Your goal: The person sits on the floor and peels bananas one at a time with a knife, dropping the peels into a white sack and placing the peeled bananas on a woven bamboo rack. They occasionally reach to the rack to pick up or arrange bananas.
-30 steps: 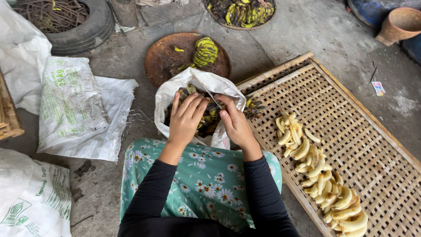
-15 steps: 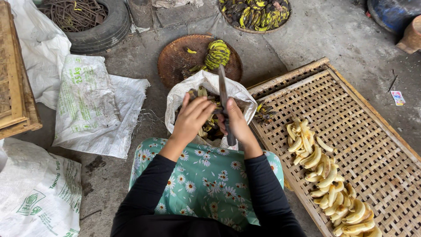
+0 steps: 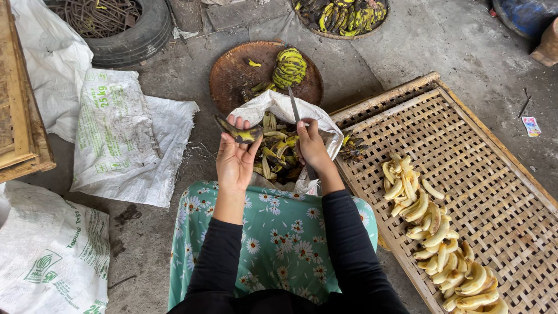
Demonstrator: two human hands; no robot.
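Since half a second ago the left hand (image 3: 234, 160) has drawn apart from the right and now lies palm up at the centre of the frame, fingers loosely curled under a dark, blackened banana peel (image 3: 239, 134) that rests across the fingertips, its tip pointing toward the upper left. Just to the right, the right hand (image 3: 311, 145) is closed round the handle of a knife (image 3: 294, 106), blade pointing up the frame — the two hands near each other but not touching. Between and behind them sits a white sack (image 3: 279, 107) open at the mouth, filled with greenish-yellow and black peels (image 3: 276, 154); it lies directly past the peel in hand. Above it, a round brown tray (image 3: 232, 75) carries a bunch of green-yellow bananas (image 3: 289, 67). At right, a woven bamboo rack (image 3: 465, 151) on the concrete floor holds a row of pale peeled bananas (image 3: 436, 232). White printed sacks (image 3: 116, 134) lie at left, a tyre (image 3: 136, 38) at upper left. A green floral skirt (image 3: 273, 244) fills the lower centre.
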